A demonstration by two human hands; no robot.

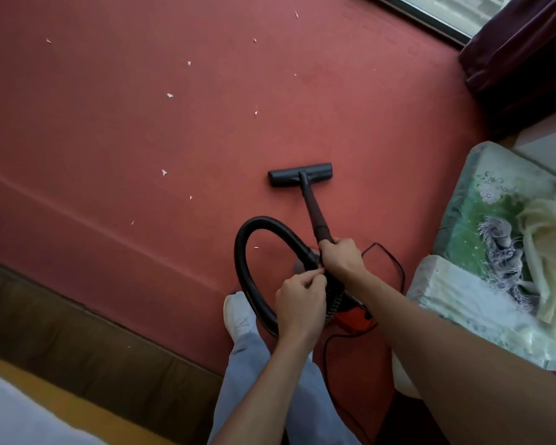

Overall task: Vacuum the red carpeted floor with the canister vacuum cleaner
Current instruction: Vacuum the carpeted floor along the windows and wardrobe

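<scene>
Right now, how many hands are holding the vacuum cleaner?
2. The right hand grips the wand at its upper end; the left hand pinches the hose end beside it.

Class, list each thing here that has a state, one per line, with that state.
floor head, flat on the red carpet
wand, tilted, gripped by the right hand
hose, looped, pinched by the left hand
canister, on the carpet, partly hidden
cord, slack on the carpet
paper scraps, scattered, not yet picked up
</scene>
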